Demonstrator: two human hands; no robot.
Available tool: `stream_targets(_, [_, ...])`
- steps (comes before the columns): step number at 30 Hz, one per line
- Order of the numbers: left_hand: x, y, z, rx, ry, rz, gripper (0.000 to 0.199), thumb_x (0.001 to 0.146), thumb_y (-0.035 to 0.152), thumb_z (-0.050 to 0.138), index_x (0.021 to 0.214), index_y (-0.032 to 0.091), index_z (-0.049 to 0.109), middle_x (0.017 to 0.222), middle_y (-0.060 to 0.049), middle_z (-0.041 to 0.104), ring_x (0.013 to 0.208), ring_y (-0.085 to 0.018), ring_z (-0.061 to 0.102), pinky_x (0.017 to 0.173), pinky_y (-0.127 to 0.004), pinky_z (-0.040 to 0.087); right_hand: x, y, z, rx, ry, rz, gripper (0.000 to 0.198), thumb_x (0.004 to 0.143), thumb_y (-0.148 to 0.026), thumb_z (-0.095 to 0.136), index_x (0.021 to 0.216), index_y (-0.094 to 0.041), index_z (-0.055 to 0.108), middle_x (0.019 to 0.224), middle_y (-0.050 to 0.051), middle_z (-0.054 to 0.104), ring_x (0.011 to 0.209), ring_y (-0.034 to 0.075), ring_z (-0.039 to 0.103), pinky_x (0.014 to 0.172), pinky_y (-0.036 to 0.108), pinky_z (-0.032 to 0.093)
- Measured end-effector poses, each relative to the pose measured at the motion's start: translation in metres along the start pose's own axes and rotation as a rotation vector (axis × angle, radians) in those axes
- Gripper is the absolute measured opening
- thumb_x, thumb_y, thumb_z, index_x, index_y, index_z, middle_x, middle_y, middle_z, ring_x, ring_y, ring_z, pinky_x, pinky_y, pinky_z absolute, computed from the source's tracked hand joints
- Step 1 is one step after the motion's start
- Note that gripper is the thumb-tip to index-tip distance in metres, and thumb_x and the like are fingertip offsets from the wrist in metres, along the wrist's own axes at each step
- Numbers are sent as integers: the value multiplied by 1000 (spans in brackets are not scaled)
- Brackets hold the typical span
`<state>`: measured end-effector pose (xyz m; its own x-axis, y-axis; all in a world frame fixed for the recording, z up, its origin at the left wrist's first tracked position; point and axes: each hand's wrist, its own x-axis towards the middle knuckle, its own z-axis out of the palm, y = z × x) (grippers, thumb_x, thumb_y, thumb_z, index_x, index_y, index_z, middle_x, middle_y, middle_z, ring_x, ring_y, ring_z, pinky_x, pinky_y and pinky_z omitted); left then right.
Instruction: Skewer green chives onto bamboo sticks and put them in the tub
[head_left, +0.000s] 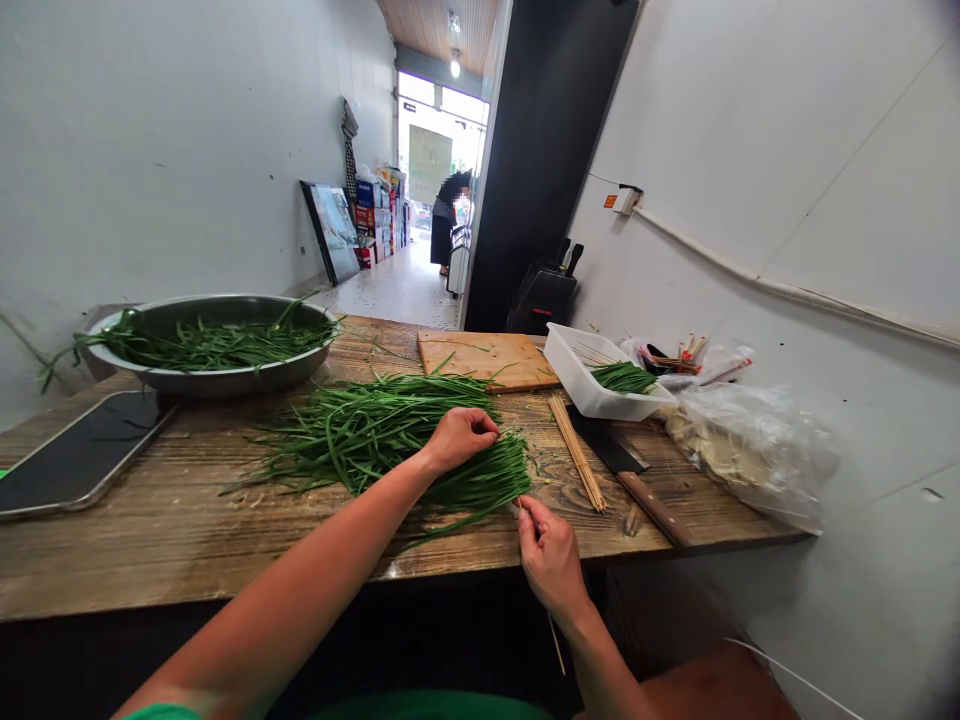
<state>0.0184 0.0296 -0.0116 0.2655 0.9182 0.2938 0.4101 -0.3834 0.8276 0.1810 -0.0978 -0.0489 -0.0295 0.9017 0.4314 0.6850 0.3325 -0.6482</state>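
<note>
Farthest left of our left grip, we have a smartphone on the table, then a steel basin of greens. The garlic chives spread leftward from beneath that grip, whose fingertips meet at the cut ends — whether they pinch a stem, we cannot tell. Beyond it lies a wooden cutting board. Our right grip pinches a bamboo skewer at the chives' near edge — and right of it we see bundled skewers, a white plastic tray and a cleaver.
</note>
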Motion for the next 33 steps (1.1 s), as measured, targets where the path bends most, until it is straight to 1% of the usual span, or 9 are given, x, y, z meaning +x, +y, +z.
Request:
stream_targets(7, [-1,1,-4,-13,-56,41,16,65,24,54,71,13,64,66,-1,64,60,-10,55,56,-19,41,0,0,0,-17,16,-18,31,84,-24,38,97,-11,64,77,8,69,59,16,63,52,22,45])
stream_targets(11, [-3,11,-14,31,-201,60,19,67,24,53,76,12,65,69,-1,65,62,-10,55,58,-18,41,-1,0,-1,-24,9,-4,32,84,-24,38,97,-11,63,79,9,69,64,17,63,54,23,46])
stream_targets(14, [-4,21,-23,131,-317,130,21,71,25,52,82,15,67,75,0,66,68,-11,57,65,-19,41,-1,-1,-2,-23,-2,0,31,84,-24,37,97,-11,63,79,8,69,67,18,64,58,23,46])
stream_targets(16, [-3,22,-28,194,-268,184,23,75,28,49,85,16,67,80,0,66,73,-12,57,69,-20,40,-1,-1,-2,-16,-6,4,31,84,-24,37,97,-12,63,81,8,68,69,18,64,58,23,46])
stream_targets(20, [1,11,-33,426,18,235,21,77,29,49,80,18,67,82,-4,64,80,-16,54,77,-27,36,-2,-2,-2,-9,5,7,31,84,-24,37,98,-12,62,83,9,68,71,17,64,57,22,46])
stream_targets(22, [2,2,-33,575,6,242,16,75,29,54,74,20,68,78,-4,63,82,-18,51,79,-32,32,-2,-2,-2,-14,9,3,31,84,-25,37,97,-12,63,80,8,68,64,16,63,54,22,45])
stream_targets(24, [1,-5,-33,681,-68,244,11,71,29,59,71,22,68,77,-4,60,84,-20,49,79,-35,28,-2,-1,-2,-25,9,-1,32,84,-25,37,97,-13,63,75,7,68,58,15,62,52,22,44])
stream_targets(27, [0,-10,-31,765,-132,233,8,66,26,63,71,24,68,79,-6,58,87,-22,46,78,-36,26,-2,-1,-1,-39,8,-6,32,84,-26,36,97,-13,63,77,7,68,59,16,62,53,22,44])
stream_targets(33, [-5,-3,-28,777,-83,171,6,66,20,60,65,19,66,80,-7,56,88,-24,43,78,-36,25,-2,-1,-1,-10,-21,8,33,85,-27,36,98,-13,62,76,7,68,61,16,62,51,22,44])
